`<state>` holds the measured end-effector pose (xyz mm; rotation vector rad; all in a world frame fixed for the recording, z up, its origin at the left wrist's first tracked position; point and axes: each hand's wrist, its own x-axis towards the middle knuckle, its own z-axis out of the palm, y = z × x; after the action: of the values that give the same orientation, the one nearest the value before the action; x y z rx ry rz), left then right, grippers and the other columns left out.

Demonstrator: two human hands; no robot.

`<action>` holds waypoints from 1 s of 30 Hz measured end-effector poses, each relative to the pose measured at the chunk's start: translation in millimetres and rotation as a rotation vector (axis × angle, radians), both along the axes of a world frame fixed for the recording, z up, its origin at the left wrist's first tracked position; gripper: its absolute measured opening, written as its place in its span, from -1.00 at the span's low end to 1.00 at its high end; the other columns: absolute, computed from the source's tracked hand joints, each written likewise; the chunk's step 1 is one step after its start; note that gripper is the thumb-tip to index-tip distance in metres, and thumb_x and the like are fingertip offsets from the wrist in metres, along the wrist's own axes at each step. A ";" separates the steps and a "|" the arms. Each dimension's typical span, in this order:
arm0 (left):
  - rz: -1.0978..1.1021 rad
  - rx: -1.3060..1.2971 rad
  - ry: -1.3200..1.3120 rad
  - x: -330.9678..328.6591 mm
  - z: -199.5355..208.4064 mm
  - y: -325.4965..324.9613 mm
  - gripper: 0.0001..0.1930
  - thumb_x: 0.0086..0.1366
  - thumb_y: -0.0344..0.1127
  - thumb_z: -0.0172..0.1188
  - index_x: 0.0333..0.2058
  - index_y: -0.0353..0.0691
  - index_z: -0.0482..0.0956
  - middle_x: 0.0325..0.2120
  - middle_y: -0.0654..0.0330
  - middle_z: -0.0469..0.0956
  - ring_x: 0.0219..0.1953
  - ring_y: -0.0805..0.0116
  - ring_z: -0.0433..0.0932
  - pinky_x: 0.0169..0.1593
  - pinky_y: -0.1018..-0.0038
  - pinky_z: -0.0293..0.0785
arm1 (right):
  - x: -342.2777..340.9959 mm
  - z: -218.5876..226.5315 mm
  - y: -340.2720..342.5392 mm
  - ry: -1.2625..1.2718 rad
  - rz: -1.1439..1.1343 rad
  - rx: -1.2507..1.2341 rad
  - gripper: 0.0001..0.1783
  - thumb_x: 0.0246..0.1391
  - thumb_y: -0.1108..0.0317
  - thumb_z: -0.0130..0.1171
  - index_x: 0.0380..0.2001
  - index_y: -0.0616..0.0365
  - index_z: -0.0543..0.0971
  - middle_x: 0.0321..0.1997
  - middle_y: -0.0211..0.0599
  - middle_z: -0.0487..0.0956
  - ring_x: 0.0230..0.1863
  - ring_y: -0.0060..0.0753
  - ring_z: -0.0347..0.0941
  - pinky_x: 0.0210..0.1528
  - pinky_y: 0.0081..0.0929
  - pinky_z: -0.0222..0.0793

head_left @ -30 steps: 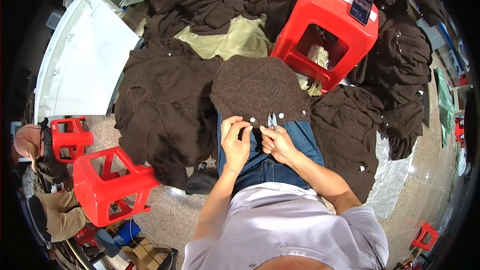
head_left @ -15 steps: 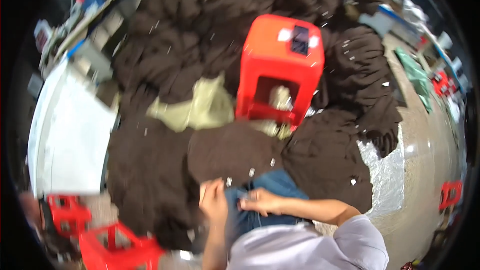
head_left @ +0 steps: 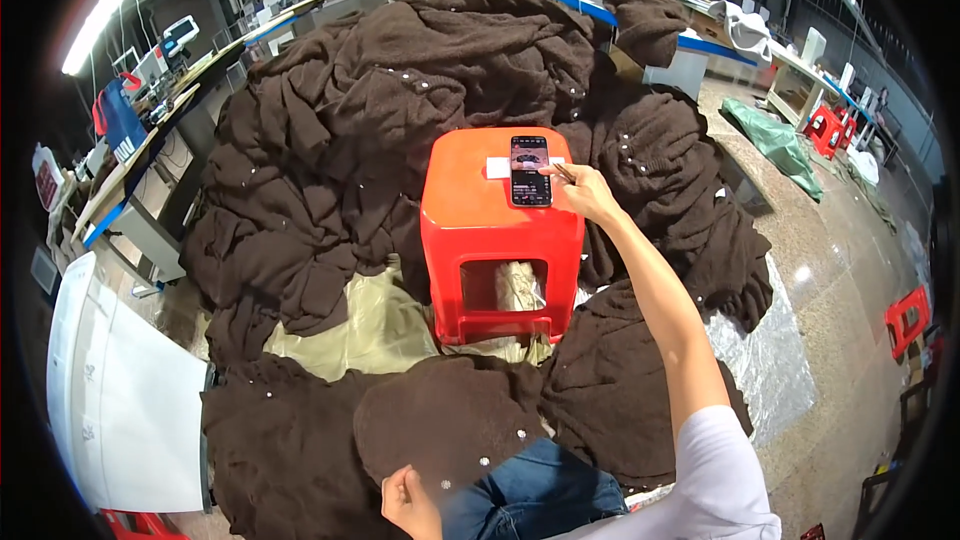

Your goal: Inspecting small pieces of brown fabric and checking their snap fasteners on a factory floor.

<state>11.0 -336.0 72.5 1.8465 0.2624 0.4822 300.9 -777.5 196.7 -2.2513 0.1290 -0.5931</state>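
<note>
My right hand (head_left: 588, 193) reaches out over the red plastic stool (head_left: 470, 195), a fingertip at the screen of a lit smartphone (head_left: 530, 188) lying on its seat. A small, thin, dark tool (head_left: 564, 174) sticks out from between that hand's fingers; its kind is unclear. Low in the view, my left hand (head_left: 411, 505) is closed in a pinch, and whatever it may hold is hidden. Beside it, a brown knitted garment piece (head_left: 440, 425) with several small shiny buttons lies partly over my jeans (head_left: 545, 490).
Heaps of brown knitwear (head_left: 310, 120) surround the stool on three sides. Yellowish sheeting (head_left: 365, 330) and clear plastic (head_left: 770, 350) lie on the floor. A white panel (head_left: 140, 400) stands at left, worktables (head_left: 150, 155) at far left, and a red stool (head_left: 906, 322) at far right.
My right hand has gone from my lap forward to the phone on the stool. The left hand stays low by the garment. The view has tilted up, and the phone screen now shows lit.
</note>
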 end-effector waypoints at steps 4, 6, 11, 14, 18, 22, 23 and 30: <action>0.016 -0.044 0.063 1.9 -6.9 3.8 -0.93 0.33 -0.54 0.14 -0.24 -0.38 0.57 -0.46 0.30 0.53 -0.41 0.62 0.46 -0.30 0.69 0.40 | 32.4 -8.0 -9.4 0.141 0.058 -0.144 -0.71 0.12 0.34 0.09 -0.14 -0.10 0.70 -0.36 -0.07 0.64 -0.34 -0.15 0.60 -0.22 -0.27 0.46; 0.023 -0.054 0.081 0.8 -9.0 6.1 -0.93 0.32 -0.54 0.14 -0.24 -0.38 0.57 -0.45 0.29 0.53 -0.41 0.61 0.46 -0.28 0.69 0.41 | 36.5 -4.0 -0.2 0.188 0.022 -0.288 -0.72 0.12 0.34 0.05 -0.18 -0.10 0.71 -0.27 -0.03 0.65 -0.18 -0.02 0.60 -0.10 -0.16 0.47; -0.003 -0.024 0.099 3.0 -9.0 1.1 -0.93 0.32 -0.54 0.14 -0.24 -0.37 0.56 -0.44 0.28 0.54 -0.42 0.59 0.48 -0.28 0.67 0.42 | 54.9 -13.8 -16.2 0.162 -0.204 -0.297 -0.61 0.14 0.29 0.06 0.06 -0.11 0.56 -0.16 -0.01 0.64 -0.05 0.11 0.55 -0.02 -0.09 0.44; -0.015 -0.042 0.091 4.9 -9.3 -2.3 -0.93 0.32 -0.54 0.14 -0.24 -0.37 0.57 -0.44 0.27 0.55 -0.43 0.58 0.49 -0.29 0.66 0.42 | 45.5 -26.8 -24.1 -0.100 -0.175 -0.100 -0.61 0.16 0.26 0.08 0.07 -0.11 0.55 -0.16 -0.02 0.64 -0.04 0.10 0.54 -0.02 -0.08 0.43; 0.013 0.059 0.096 -1.1 7.6 -7.0 -0.94 0.31 -0.55 0.15 -0.27 -0.38 0.58 -0.46 0.27 0.54 -0.45 0.58 0.49 -0.34 0.65 0.42 | -19.0 -37.0 21.4 -0.075 -0.059 0.094 -0.73 0.18 0.30 0.11 -0.09 0.13 0.60 -0.27 0.00 0.64 -0.21 -0.20 0.63 -0.18 -0.30 0.45; -0.081 0.061 0.054 -11.0 17.1 -22.0 -0.95 0.29 -0.55 0.17 -0.30 -0.39 0.59 -0.48 0.24 0.54 -0.49 0.57 0.49 -0.37 0.64 0.42 | -104.6 -95.3 45.0 0.096 0.108 0.129 -0.80 0.20 0.38 0.15 -0.18 0.23 0.63 -0.27 -0.27 0.68 -0.22 -0.60 0.54 -0.10 -0.49 0.45; -0.133 0.119 0.022 -14.3 17.7 -25.4 -0.96 0.28 -0.55 0.18 -0.31 -0.39 0.59 -0.49 0.23 0.54 -0.50 0.57 0.49 -0.39 0.64 0.41 | -122.7 -112.9 49.2 0.173 0.124 0.151 -0.81 0.19 0.39 0.16 -0.18 0.24 0.63 -0.29 -0.25 0.68 -0.24 -0.59 0.54 -0.10 -0.48 0.46; -0.243 0.241 0.160 -38.2 31.7 -33.1 -0.87 0.31 -0.41 0.16 -0.24 -0.28 0.64 -0.34 0.13 0.65 -0.31 0.34 0.63 -0.16 0.48 0.54 | -199.3 -156.4 88.9 0.323 0.287 0.265 -0.77 0.17 0.34 0.12 -0.18 0.22 0.62 -0.31 -0.13 0.67 -0.23 -0.37 0.62 -0.14 -0.40 0.46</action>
<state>-27.1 -369.2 104.2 2.1233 0.0872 0.2038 101.6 -688.7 40.2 -2.0398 0.0400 -0.0528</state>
